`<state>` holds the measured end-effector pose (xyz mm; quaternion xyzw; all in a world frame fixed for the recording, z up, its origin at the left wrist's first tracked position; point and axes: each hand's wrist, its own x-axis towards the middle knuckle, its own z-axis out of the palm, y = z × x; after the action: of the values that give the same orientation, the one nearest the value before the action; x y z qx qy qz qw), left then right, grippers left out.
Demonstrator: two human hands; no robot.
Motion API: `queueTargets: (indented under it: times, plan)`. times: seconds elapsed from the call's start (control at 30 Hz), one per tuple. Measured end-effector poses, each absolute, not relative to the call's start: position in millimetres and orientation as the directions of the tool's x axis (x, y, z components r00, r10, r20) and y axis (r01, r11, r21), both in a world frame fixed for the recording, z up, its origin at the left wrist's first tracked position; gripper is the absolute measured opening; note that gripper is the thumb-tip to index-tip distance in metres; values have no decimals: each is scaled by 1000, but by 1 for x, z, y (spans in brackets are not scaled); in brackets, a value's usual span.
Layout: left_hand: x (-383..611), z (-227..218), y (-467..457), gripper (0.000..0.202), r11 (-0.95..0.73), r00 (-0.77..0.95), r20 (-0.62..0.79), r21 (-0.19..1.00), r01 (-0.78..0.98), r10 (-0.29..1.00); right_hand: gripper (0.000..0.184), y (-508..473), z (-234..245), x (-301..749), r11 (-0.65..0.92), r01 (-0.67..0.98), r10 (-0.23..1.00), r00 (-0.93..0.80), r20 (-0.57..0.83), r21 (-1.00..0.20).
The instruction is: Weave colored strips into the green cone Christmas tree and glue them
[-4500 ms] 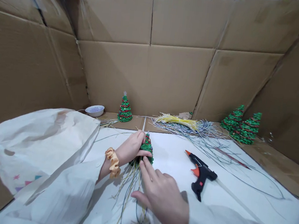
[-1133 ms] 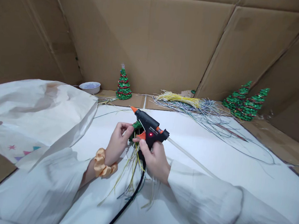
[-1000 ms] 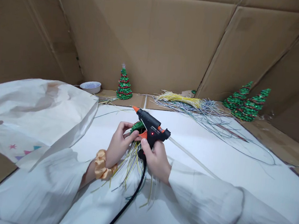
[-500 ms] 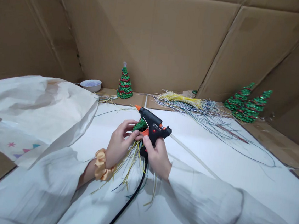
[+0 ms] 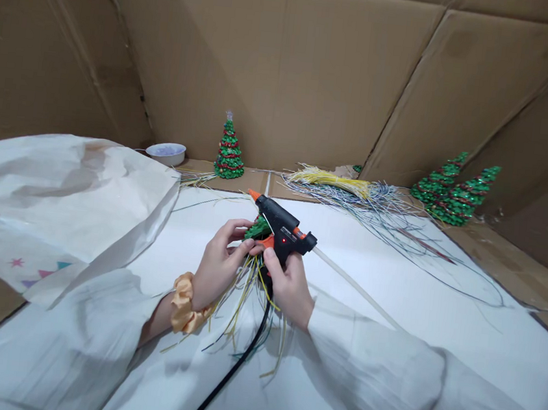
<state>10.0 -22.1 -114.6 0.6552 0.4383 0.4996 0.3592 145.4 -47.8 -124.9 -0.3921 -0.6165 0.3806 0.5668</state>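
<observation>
My left hand [image 5: 221, 261] is closed on a small green Christmas tree [image 5: 256, 228], partly hidden behind the tool. Thin yellow, white and dark wires [image 5: 239, 299] hang below it. My right hand [image 5: 289, 288] grips the handle of a black hot glue gun [image 5: 279, 222] with an orange nozzle and trigger. Its nozzle points up and to the left, above the tree. A small red light glows on its side. Out of the back sticks a long pale glue stick [image 5: 353, 285], and a black cord [image 5: 237, 364] runs down toward me.
One finished tree [image 5: 230, 151] stands at the back beside a white bowl [image 5: 166, 153]. Bundled wires [image 5: 339, 186] lie at the back, several strands spreading right. Two glittery trees [image 5: 465, 196] lean at the far right. A white plastic bag [image 5: 68, 209] covers the left; cardboard walls [image 5: 278, 68] enclose the table.
Almost nothing differs. The glue gun and both hands keep nearly the same place, with only a slight shift of the gun and the hanging wires.
</observation>
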Motion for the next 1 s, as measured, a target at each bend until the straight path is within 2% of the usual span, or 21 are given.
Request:
queueTargets:
  times: [0.2,0.33,0.43,0.57,0.77,1.0]
  plan:
    - [10,-118,-22,25,-354,112,338,916,189,934,30,-49,-128,145,448,42,892,-86,444,-893]
    - [10,-122,-21,26,-315,122,297,933,172,947,31,-48,-129,146,460,125,888,-83,453,-879]
    - [10,-123,-22,26,-339,150,316,926,166,937,30,-48,-128,146,475,178,880,-67,471,-862]
    - [12,-123,-25,27,-392,150,369,901,184,917,31,-50,-128,146,433,215,901,-70,429,-875]
    - [12,-124,-26,29,-375,163,347,905,199,924,30,-49,-130,144,379,187,924,-32,380,-906]
    - [11,-124,-25,32,-380,175,349,903,201,921,27,-51,-129,145,402,209,913,-20,407,-892]
